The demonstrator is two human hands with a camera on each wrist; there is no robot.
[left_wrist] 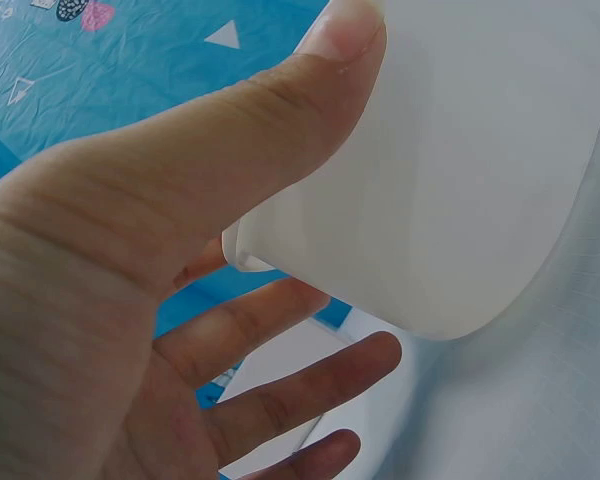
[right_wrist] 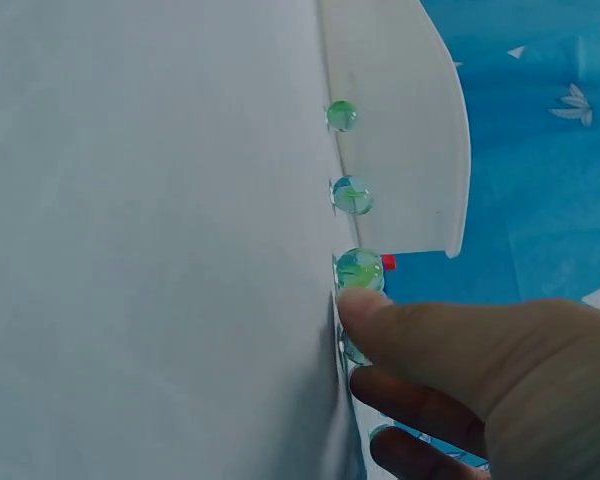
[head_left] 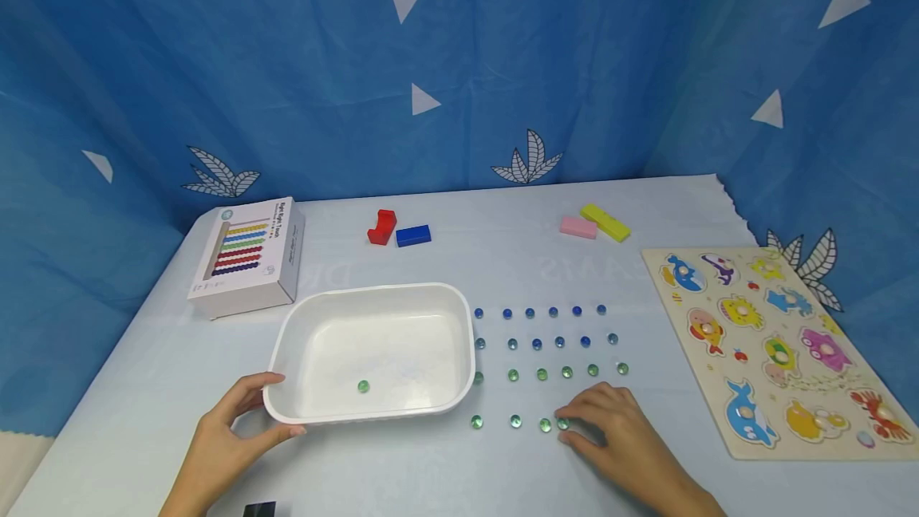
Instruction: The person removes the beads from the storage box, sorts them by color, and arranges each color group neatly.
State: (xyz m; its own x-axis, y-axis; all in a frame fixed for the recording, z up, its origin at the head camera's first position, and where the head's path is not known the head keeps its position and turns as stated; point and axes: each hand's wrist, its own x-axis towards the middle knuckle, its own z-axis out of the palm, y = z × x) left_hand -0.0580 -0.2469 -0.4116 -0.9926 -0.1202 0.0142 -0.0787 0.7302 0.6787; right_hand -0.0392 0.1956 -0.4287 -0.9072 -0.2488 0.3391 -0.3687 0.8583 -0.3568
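My left hand [head_left: 228, 433] grips the left end of a white plastic basin [head_left: 376, 290], thumb at the near corner and a fingertip on the rim. In the left wrist view, the other fingers spread below the basin's wall [left_wrist: 430, 180]. One green glass marble [head_left: 364, 386] lies inside the basin. My right hand [head_left: 621, 436] pinches another green marble [head_left: 563, 424] between thumb and finger, at the right end of the nearest row. Close beside it on the left sits a green marble [head_left: 545, 425]. In the right wrist view, the thumb partly covers the pinched marble [right_wrist: 354, 349].
Rows of blue marbles [head_left: 530, 313] and green marbles [head_left: 567, 372] lie right of the basin. An animal puzzle board [head_left: 689, 373] is at the right. A boxed toy [head_left: 244, 254] stands back left. Red [head_left: 383, 226], blue [head_left: 412, 235], pink [head_left: 577, 227] and yellow blocks [head_left: 605, 222] lie at the back.
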